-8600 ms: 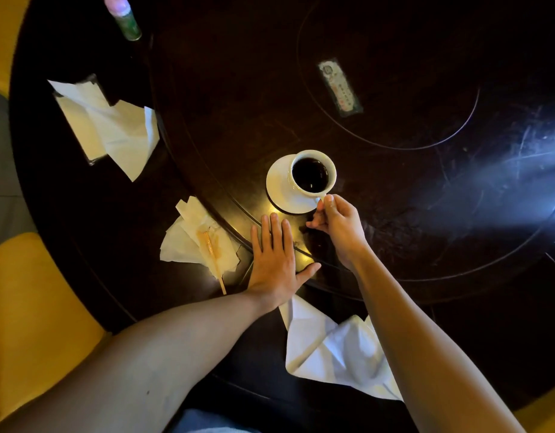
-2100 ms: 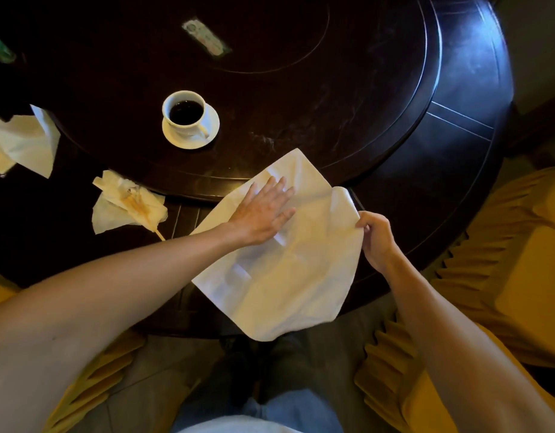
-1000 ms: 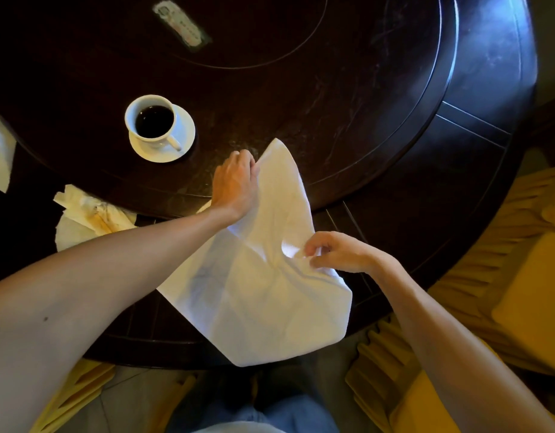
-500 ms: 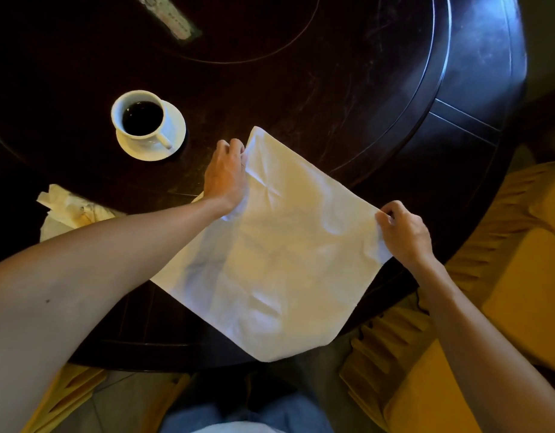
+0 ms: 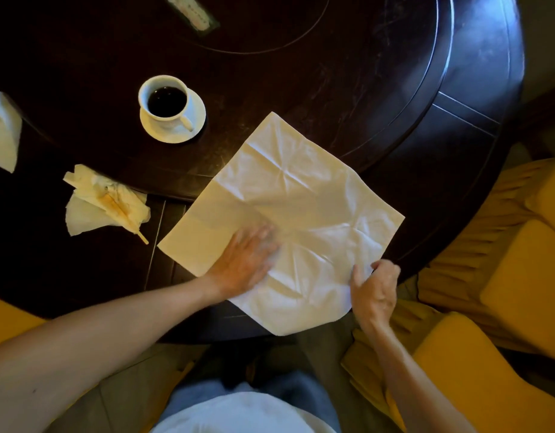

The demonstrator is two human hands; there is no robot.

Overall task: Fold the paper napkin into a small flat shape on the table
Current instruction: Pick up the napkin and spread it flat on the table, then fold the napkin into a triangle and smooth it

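Observation:
A large white paper napkin (image 5: 301, 195) lies spread open and creased, like a diamond, on the dark round table (image 5: 379, 89); its near corner hangs over the table's front edge. My left hand (image 5: 245, 260) rests flat on the napkin's near-left part, fingers spread and blurred by motion. My right hand (image 5: 374, 285) pinches the napkin's near-right edge between thumb and fingers.
A white cup of dark coffee on a saucer (image 5: 171, 109) stands left of the napkin. A crumpled stained napkin with a stick (image 5: 106, 203) lies further left, another white paper (image 5: 3, 129) at the left edge. Yellow chairs (image 5: 504, 276) surround the table.
My left hand slid from the napkin's far corner down to its near-left part. My right hand moved from the right corner to the near-right edge. The napkin lies flatter.

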